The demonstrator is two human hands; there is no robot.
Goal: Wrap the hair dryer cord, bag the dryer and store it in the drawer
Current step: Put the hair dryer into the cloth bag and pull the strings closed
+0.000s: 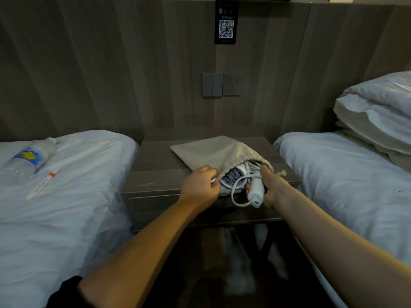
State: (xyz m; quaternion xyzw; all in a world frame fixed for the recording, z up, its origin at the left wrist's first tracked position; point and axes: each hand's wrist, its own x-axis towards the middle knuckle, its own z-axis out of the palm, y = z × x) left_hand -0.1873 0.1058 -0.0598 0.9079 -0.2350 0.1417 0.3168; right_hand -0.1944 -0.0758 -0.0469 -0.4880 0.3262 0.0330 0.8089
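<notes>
Centre of frame, on the worktop (155, 174): I see the white hair dryer (233, 178) half inside the beige drawstring bag (222, 152), with its cord (235, 197) looping out. I log the left hand (200, 185) pinching the bag's mouth and the right hand (270, 187) curled round the dryer's handle.

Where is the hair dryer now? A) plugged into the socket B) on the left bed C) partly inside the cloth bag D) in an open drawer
C: the hair dryer sits in the cloth bag mouth, handle and cord loop outside, left hand gripping the rim, right hand the handle.
</notes>
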